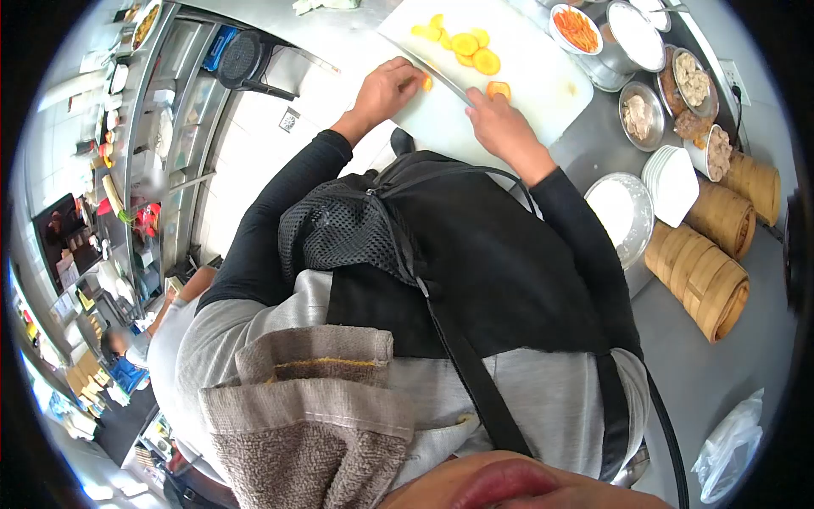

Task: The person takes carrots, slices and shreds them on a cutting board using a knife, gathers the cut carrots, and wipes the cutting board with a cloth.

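A knife (439,76) lies slantwise over the white cutting board (543,68), its blade pointing up and left. My right hand (502,129) is closed round its handle. Beside the blade, my left hand (388,90) has its fingers curled on a small carrot piece (426,83), mostly covered by the fingertips. Round carrot slices (465,44) are scattered on the board beyond the blade. A thicker carrot chunk (498,90) sits just past my right hand.
To the right stand a bowl of shredded carrot (576,30), a metal bowl of pale food (642,117), stacked white plates (670,185), a perforated metal bowl (623,216) and bamboo steamers (699,276). A black stool (244,61) and shelves are at left. Another person (127,343) is farther off.
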A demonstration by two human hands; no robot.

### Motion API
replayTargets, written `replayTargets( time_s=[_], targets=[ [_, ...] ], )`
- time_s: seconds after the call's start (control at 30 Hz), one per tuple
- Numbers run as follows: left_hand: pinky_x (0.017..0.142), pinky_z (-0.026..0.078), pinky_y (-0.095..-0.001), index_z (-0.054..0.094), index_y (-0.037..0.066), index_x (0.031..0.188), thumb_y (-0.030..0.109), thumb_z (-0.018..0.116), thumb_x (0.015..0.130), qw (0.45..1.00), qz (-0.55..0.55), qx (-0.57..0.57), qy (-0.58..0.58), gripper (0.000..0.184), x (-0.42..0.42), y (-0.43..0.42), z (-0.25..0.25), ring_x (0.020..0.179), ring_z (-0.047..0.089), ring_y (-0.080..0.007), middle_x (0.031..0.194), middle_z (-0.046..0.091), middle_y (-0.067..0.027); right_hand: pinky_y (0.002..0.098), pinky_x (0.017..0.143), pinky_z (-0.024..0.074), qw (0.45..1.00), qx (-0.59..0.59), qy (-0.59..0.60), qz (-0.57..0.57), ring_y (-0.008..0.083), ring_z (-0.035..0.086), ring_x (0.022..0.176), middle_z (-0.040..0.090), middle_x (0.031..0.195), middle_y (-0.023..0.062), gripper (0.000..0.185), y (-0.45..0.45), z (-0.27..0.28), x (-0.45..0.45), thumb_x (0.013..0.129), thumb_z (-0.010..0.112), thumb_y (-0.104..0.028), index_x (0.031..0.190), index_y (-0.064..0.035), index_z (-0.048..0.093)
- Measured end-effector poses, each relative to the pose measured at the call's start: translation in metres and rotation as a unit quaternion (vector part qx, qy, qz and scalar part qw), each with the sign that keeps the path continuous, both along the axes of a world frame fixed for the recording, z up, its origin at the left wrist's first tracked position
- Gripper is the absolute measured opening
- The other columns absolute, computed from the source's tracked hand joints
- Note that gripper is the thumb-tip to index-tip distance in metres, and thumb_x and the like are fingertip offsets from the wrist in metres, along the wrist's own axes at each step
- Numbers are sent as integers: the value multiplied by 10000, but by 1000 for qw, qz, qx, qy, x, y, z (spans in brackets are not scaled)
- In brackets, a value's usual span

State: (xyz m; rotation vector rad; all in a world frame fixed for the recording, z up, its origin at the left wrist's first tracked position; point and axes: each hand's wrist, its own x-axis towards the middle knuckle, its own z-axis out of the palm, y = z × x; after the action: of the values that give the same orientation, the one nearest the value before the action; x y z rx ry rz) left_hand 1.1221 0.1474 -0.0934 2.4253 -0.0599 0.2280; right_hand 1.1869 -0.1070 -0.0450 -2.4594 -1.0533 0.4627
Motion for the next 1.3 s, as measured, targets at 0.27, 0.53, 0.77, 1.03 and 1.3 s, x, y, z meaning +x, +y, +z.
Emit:
replayTargets(
  time_s=[0.27,0.53,0.77,1.03,1.3],
  targets=[
    [758,551,-391,716,100,946,142,715,842,997,10,14,-71,112,0,-5,1,855,657,-281,931,667,-60,539,643,525,996,13,-82,38,404,685,751,669,749,213,133,39,-22,0,980,457,-125,1050,-15,482],
    [754,539,-403,710,114,923,149,728,830,994,3,26,-105,101,-1,-2,-9,847,641,-286,913,659,-54,518,661,544,999,-18,-44,23,404,700,760,690,789,234,141,62,-2,4,952,419,-87,1028,-7,507],
    [736,534,-397,707,119,914,136,736,821,992,13,26,-121,99,-2,-2,-8,832,625,-287,893,645,-45,537,655,534,1000,-15,-26,10,427,686,749,686,810,247,155,64,-4,0,960,407,-98,1029,-15,518],
    [745,530,-402,706,112,899,146,747,811,993,12,30,-112,103,-3,0,-12,841,620,-288,898,641,-53,547,701,537,999,-39,-7,8,429,697,805,696,867,258,196,68,-7,3,959,408,-111,1076,-16,533],
    [767,523,-418,706,97,886,135,750,806,993,19,29,-112,99,-6,-3,-9,841,623,-310,892,641,-76,567,726,525,1000,-23,17,12,458,684,817,689,865,273,222,75,-4,8,965,392,-118,1104,12,505]
  ],
)
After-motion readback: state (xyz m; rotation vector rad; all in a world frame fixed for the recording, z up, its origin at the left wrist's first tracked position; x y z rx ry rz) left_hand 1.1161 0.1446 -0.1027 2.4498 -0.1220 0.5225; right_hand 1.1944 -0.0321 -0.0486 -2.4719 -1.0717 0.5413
